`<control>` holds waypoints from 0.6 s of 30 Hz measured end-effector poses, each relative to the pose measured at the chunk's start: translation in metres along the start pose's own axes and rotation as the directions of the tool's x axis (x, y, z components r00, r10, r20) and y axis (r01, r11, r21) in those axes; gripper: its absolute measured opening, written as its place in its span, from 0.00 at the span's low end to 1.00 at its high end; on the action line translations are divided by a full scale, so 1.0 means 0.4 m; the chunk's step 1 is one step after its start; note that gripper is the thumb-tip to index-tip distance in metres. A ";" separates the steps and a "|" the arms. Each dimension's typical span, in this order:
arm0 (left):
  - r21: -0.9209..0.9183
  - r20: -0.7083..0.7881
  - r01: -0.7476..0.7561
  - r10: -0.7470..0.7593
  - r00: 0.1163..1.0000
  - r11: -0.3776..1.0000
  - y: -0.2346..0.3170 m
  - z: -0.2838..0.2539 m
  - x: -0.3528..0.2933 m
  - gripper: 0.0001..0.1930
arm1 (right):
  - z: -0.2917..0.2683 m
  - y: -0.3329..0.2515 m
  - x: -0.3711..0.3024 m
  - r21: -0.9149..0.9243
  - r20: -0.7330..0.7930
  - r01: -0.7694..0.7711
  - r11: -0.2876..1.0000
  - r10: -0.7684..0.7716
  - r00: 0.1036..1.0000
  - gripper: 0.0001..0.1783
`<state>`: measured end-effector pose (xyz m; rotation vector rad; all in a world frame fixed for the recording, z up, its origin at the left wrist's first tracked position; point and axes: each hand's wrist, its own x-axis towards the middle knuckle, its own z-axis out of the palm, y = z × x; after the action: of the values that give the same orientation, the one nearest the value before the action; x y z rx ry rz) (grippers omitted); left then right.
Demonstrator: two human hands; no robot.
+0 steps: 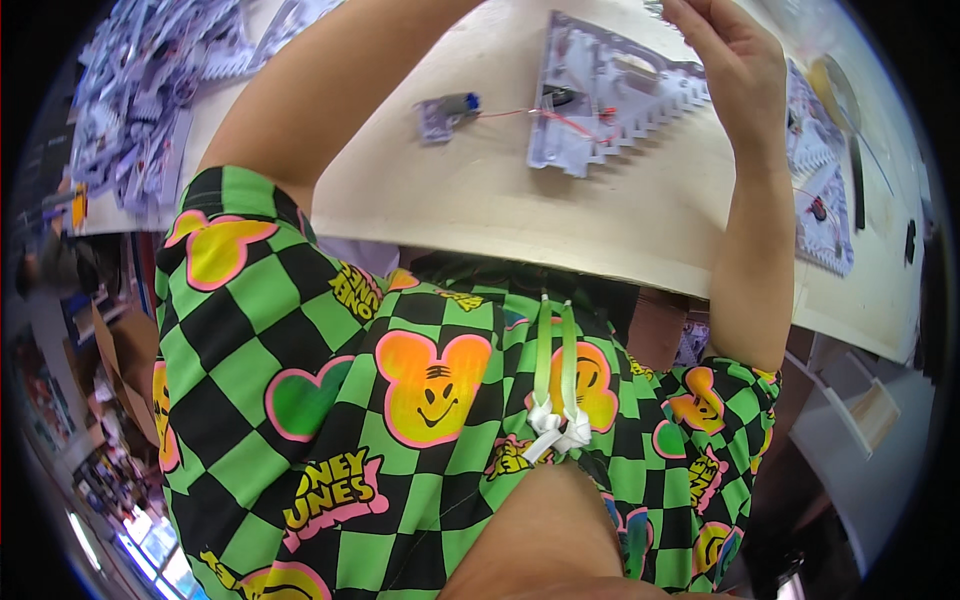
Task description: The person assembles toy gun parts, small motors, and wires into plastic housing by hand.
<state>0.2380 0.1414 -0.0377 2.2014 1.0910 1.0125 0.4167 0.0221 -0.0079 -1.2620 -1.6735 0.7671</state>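
Note:
My right hand is at the top right, beyond a grey, roughly triangular plastic part with a toothed edge. Its fingers are bent together at the picture's upper edge; a small shiny bit shows by the fingertips, too cut off to name. My left forearm reaches up and out of the picture, so the left hand is hidden. On the plastic part lie a small black piece and red wires. A thin red wire runs left to a small grey block with a blue end.
A large heap of grey plastic parts covers the table's far left. Along the right side lie more toothed grey parts, a yellowish tape roll and a black strip. The table's near edge runs before my body.

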 end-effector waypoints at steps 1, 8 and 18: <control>-0.112 -0.044 0.008 -0.013 0.999 0.994 0.004 -0.061 -0.062 0.11 | 0.051 -0.033 -0.025 0.029 0.065 -0.003 1.000 0.001 0.998 0.05; -0.534 -0.057 0.400 -0.503 0.862 0.745 -0.009 -0.379 -0.578 0.14 | 0.378 -0.190 -0.152 0.006 0.368 0.293 0.956 -0.275 0.888 0.02; -0.815 0.072 0.406 -0.623 0.779 0.414 -0.053 -0.330 -0.801 0.14 | 0.443 -0.160 -0.163 -0.296 0.444 0.537 0.790 -0.384 0.809 0.03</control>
<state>-0.0064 -0.0968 -0.1009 0.9053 1.0219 1.1687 0.2362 -0.0537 -0.0461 -0.9213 -2.4342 0.3532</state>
